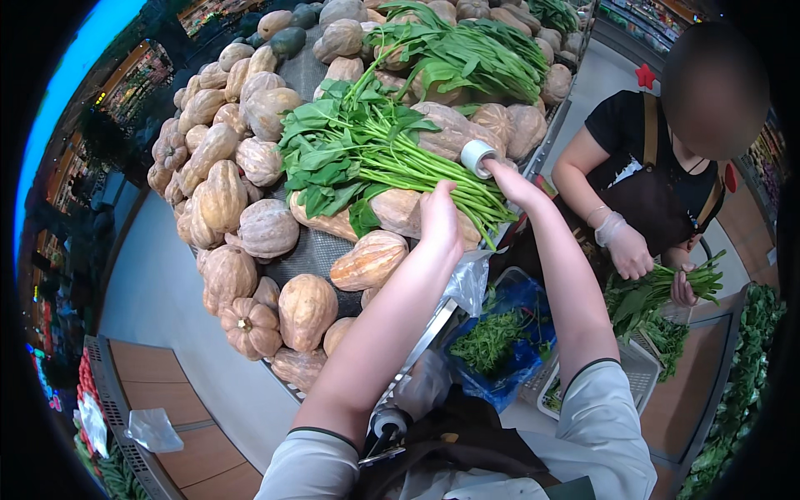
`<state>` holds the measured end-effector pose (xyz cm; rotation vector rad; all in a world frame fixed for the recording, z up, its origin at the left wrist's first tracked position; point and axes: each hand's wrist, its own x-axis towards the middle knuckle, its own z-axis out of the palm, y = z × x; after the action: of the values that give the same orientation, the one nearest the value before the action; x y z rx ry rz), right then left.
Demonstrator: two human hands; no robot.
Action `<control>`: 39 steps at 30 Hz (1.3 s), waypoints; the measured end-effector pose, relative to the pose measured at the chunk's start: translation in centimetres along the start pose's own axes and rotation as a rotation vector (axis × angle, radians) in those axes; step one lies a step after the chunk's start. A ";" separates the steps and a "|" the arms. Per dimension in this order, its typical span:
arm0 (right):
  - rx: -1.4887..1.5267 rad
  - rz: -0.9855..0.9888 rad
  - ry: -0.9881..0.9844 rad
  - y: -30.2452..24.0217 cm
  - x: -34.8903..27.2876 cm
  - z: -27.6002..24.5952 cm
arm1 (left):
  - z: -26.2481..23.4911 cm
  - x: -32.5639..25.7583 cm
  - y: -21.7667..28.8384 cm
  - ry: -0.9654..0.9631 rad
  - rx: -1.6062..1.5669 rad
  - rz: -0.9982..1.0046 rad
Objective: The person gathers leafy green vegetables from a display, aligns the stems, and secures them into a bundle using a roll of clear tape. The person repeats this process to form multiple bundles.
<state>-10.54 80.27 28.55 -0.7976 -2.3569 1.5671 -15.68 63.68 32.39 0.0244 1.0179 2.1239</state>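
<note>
Leafy greens [358,158]: lying across the pumpkins, leaves pointing left, stems running right toward the near edge; probably laid so for easy reach of the stems.
Pumpkins [223,196]: heaping over the dark mat [304,250], serving as a bumpy rest; lumps likely keeping the bunch from lying flat.
Co-worker [650,187]: standing at right, holding another bunch [637,292] by its stems.
Farther greens [483,62]: lying on pumpkins beyond, apparently kept apart from the handled bunch.
White basket [648,377]: sitting low at right, greens showing in it.
Blue bag [457,360]: sitting below the forearms, holding loose greenery.
Clear plastic [469,282]: hanging just below the stems, crowding that edge, possibly snagging.
Left hand [440,215]: pressing at the stems, seemingly steadying them; fingers mostly hiding, cannot tell how closed.
Right hand [515,182]: curling closed around the roll, just above the stems.
White roll [477,157]: tilting in the right fingers, probably gripped so its outer face is staying exposed.
</note>
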 end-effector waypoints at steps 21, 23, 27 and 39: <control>-0.053 -0.155 -0.032 -0.5 0.3 1.4 | -1.2 3.3 2.2 0.005 -0.045 -0.238; 0.065 -0.150 -0.026 -1.2 0.2 0.9 | -0.9 2.6 3.1 -0.053 -0.016 -0.259; 0.051 -0.017 -0.080 -6.9 -3.1 0.0 | -0.9 2.0 4.3 -0.023 0.189 -0.284; 0.138 0.243 -0.209 -2.7 0.7 2.4 | -2.9 2.9 -0.1 -0.001 0.152 0.072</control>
<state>-13.12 77.92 29.88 -0.9620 -2.3275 1.9758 -18.59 63.67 29.52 0.1379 1.1914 2.1058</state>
